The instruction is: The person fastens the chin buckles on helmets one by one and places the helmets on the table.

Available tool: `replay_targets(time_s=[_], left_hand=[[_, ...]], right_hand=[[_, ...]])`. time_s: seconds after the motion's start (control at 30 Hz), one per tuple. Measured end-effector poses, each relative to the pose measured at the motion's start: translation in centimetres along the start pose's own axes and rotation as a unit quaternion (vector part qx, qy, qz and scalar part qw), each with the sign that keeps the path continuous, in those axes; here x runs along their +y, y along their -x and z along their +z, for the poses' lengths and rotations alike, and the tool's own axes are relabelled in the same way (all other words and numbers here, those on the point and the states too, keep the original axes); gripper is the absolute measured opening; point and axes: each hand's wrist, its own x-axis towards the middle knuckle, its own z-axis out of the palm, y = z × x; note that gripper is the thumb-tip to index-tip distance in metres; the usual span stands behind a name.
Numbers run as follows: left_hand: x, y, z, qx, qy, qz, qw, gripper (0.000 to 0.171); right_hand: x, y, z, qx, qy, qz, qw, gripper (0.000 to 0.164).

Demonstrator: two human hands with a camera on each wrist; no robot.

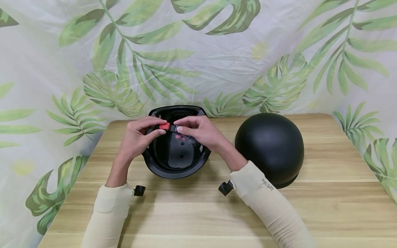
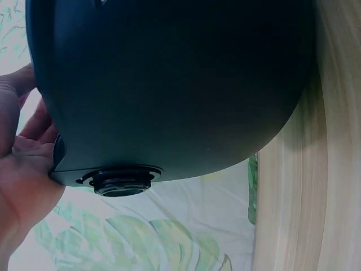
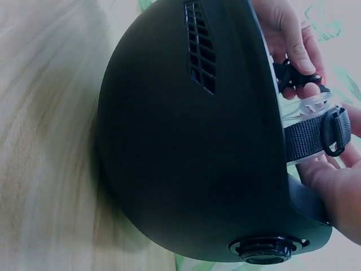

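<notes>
Left grip (image 1: 136, 136): thumb and forefinger pinch the red clip (image 1: 164, 126) over the open helmet.
Right grip (image 1: 203, 131): thumb and fingers pinch the black clip (image 1: 173, 128), right up against the red one; whether the two are locked cannot be told.
Open helmet (image 1: 173, 175): hollow up by the table's far edge, nearer the far left corner than the far right.
Helmet side: a grid vent (image 3: 200, 48), a round knob (image 3: 264, 248), and a black strap (image 3: 304, 138) rising past the rim.
Domed helmet (image 1: 269, 148): crown up, toward the far right corner, its lower left partly behind the right sleeve (image 1: 270, 206).
Between helmets: a strip of wood, crossed by the right forearm.
Left edge: a band of wood separates it from the open helmet; the left forearm reaches over that band.
Right edge: a broader stretch of wood lies between it and the domed helmet.
Near side: wood runs from the open helmet's front rim between the forearms; the near edge falls outside the view.
Far edge: little room, the cloth (image 1: 223, 69) hanging close behind.
Table (image 1: 192, 213): pale wood grain, bands running side to side.
Room: the cloth is whitish, creased, printed with green leaves and faint yellow spots.
</notes>
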Motion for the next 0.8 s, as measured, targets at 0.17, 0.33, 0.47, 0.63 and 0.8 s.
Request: replay_targets(time_s=[0.17, 0.33, 0.47, 0.63, 0.8], left_hand=[[0.12, 0.14, -0.51, -0.008, -0.021, -0.021, 0.9995, 0.035], [0.23, 0.00, -0.82, -0.017, -0.031, -0.027, 0.9990, 0.034], [0.14, -0.11, -0.72, -0.012, -0.030, -0.020, 0.9993, 0.031], [0.00, -0.01, -0.53, -0.009, -0.036, -0.016, 0.9992, 0.031], [-0.10, 0.09, -0.19, -0.013, -0.024, -0.012, 0.9996, 0.031]], right_hand=[[-0.12, -0.21, 0.44, 0.014, -0.007, -0.004, 1.000, 0.020], [-0.20, -0.50, 0.54, 0.027, -0.010, -0.014, 0.999, 0.020], [-0.14, -0.59, 0.42, 0.035, -0.018, -0.019, 0.999, 0.021], [-0.05, -0.52, 0.32, 0.042, -0.021, -0.016, 0.999, 0.024], [0.24, -0.48, 0.32, 0.043, -0.035, -0.018, 0.998, 0.023]])
